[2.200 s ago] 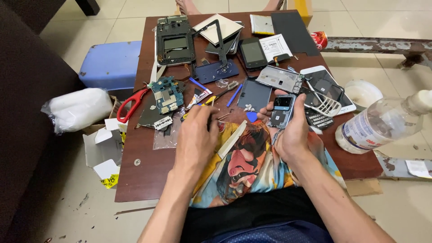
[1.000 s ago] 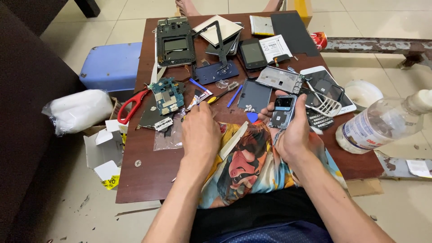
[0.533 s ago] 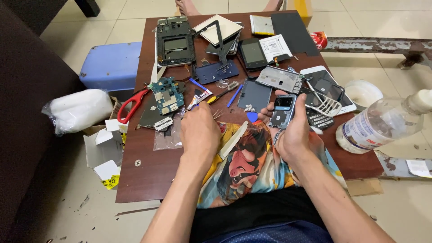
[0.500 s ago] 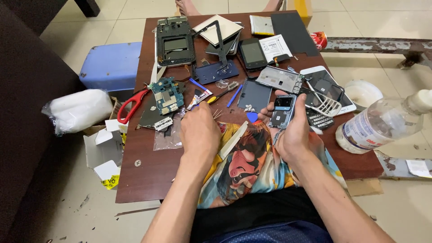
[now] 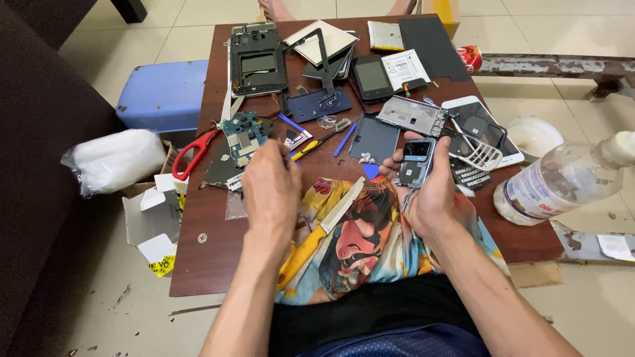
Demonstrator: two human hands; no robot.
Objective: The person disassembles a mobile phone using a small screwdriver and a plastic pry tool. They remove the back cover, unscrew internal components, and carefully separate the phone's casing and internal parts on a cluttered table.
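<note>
Brown table (image 5: 198, 264) holds one knife (image 5: 324, 221) and one scissors (image 5: 192, 152). Right hand (image 5: 430, 192) is clamped on one phone frame (image 5: 415, 162). Left hand (image 5: 271, 185) hovers near the circuit board (image 5: 243, 132), its fingers curled together; whether it holds anything I cannot tell.

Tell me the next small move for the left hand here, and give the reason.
Probably bring the left hand across to the small phone frame that the right hand holds up off the table. The left hand hovers with fingers pinched near the green circuit board and the yellow-handled screwdriver; whether it holds anything cannot be told.
</note>
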